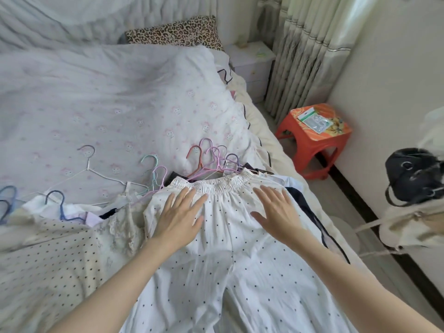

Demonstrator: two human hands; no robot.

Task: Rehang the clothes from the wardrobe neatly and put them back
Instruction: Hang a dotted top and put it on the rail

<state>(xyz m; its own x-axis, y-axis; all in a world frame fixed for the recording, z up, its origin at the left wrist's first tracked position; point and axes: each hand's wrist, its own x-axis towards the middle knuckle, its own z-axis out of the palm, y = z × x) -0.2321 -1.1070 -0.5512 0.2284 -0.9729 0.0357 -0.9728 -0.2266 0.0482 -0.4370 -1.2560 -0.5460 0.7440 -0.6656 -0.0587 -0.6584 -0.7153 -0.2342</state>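
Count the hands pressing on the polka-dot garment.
2. The left hand lies flat just below the elastic waistband; the right hand lies flat beside it, nearer the bed's edge. None hidden.

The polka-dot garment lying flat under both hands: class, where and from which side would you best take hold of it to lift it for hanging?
Probably pinch the gathered elastic waistband of the polka-dot garment at its two ends, reaching from the near side: it is the thickest, firmest edge and lies straight just beyond the left hand and right hand.
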